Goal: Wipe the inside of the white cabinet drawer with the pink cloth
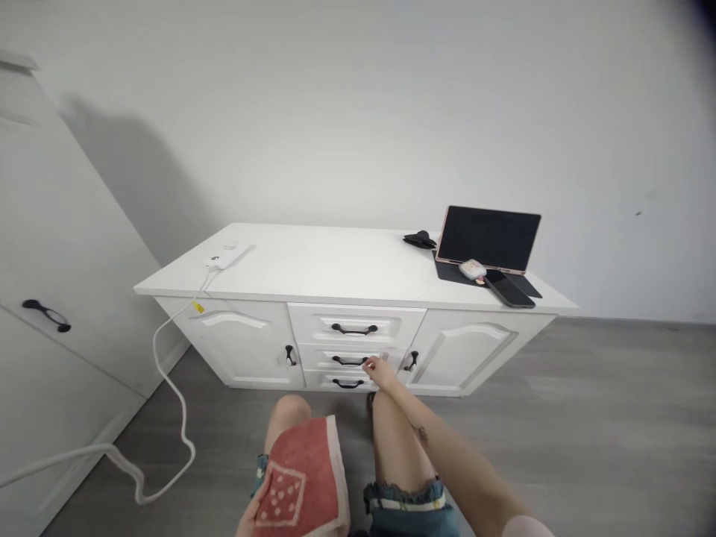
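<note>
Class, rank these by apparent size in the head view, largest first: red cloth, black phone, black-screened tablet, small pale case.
1. Red cloth, though nearest the camera
2. Black-screened tablet
3. Black phone
4. Small pale case

No legible text or numbers.

Soft, greyish indoor light fills the room, brightest on the white counter (324, 261). A broad, fuzzy-edged shadow (128, 164) lies across the wall (335, 104) at left — a fainter one edges the white device (224, 256). The wardrobe (61, 216) leans, stretched and slightly smeared — wide-angle distortion — and the far upper right corner goes dark.
</note>
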Demonstrator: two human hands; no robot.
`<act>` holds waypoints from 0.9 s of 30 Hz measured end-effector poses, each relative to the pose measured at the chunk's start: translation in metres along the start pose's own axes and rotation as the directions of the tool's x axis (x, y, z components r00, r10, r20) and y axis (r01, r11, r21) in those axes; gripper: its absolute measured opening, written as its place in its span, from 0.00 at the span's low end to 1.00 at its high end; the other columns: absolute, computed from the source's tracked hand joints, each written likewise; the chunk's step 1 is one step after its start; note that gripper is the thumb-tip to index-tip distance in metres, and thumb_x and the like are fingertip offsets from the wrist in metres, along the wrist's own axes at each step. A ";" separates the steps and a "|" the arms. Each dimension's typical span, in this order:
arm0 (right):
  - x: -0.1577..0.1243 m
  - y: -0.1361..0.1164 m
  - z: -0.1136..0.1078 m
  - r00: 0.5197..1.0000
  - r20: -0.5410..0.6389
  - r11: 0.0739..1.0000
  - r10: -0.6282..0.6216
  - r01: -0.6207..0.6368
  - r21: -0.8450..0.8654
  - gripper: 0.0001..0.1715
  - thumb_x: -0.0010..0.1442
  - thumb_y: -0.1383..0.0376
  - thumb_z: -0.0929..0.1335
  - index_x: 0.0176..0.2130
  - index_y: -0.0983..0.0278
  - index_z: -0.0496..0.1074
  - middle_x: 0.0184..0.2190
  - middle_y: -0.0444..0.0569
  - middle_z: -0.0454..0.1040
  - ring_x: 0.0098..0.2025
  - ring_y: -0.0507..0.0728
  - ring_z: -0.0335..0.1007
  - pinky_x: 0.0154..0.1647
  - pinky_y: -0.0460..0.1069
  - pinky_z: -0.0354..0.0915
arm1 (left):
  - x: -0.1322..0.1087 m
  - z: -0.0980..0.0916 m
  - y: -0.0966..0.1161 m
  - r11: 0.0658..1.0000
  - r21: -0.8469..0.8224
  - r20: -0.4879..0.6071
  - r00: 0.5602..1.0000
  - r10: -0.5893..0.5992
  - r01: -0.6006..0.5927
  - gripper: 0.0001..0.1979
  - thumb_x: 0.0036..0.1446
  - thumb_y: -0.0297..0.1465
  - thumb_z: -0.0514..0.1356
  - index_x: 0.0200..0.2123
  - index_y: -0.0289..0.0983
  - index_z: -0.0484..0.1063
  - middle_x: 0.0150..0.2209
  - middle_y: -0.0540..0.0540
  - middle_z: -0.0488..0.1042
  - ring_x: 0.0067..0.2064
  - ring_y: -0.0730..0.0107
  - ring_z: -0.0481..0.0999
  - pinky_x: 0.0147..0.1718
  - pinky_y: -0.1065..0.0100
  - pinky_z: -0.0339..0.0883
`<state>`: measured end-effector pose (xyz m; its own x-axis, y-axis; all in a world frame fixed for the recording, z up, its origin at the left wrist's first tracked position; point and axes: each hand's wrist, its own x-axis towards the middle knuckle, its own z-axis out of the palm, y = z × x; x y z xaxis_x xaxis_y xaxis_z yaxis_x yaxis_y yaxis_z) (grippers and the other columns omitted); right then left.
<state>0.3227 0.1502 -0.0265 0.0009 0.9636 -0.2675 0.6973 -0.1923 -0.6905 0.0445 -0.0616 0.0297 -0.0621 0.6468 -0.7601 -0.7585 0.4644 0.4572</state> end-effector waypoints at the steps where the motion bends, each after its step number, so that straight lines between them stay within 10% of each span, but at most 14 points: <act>1: -0.001 0.007 -0.004 1.000 0.017 0.996 -0.010 0.012 -0.083 0.11 0.60 0.60 0.66 0.39 0.66 0.71 0.34 0.47 0.74 0.39 0.55 0.71 0.44 0.53 0.65 | 0.006 0.002 0.002 0.999 0.004 0.026 0.999 -0.035 0.035 0.20 0.46 0.26 0.65 0.46 0.37 0.75 0.34 0.43 0.81 0.46 0.46 0.75 0.50 0.48 0.66; 7: 0.002 0.030 -0.006 0.983 0.169 0.904 -0.075 0.139 -0.405 0.15 0.60 0.61 0.67 0.44 0.67 0.70 0.46 0.51 0.72 0.48 0.58 0.68 0.51 0.59 0.62 | 0.057 0.048 0.045 1.000 0.014 0.196 0.981 0.002 -0.005 0.11 0.50 0.29 0.62 0.38 0.32 0.75 0.30 0.41 0.81 0.37 0.50 0.79 0.43 0.48 0.71; 13: 0.019 0.022 0.008 0.954 0.185 0.878 -0.236 0.291 -0.380 0.21 0.59 0.68 0.63 0.53 0.63 0.66 0.53 0.53 0.67 0.53 0.58 0.65 0.54 0.50 0.57 | 0.112 0.095 0.080 0.990 -0.087 0.312 0.941 0.133 -0.111 0.08 0.54 0.25 0.58 0.37 0.31 0.74 0.31 0.42 0.81 0.33 0.59 0.80 0.45 0.51 0.70; 27: 0.060 0.015 0.047 0.966 0.221 0.921 -0.132 0.202 -0.334 0.21 0.61 0.59 0.66 0.52 0.64 0.65 0.51 0.52 0.66 0.49 0.59 0.66 0.47 0.58 0.66 | 0.120 0.081 0.068 0.935 -0.297 0.240 0.932 0.272 -0.196 0.13 0.58 0.27 0.53 0.42 0.35 0.75 0.32 0.43 0.81 0.34 0.60 0.80 0.48 0.54 0.69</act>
<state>0.2997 0.1967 -0.0847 -0.2496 0.9156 -0.3153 0.8813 0.0799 -0.4658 0.0385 0.0967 0.0066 -0.1085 0.8744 -0.4729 -0.8891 0.1275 0.4396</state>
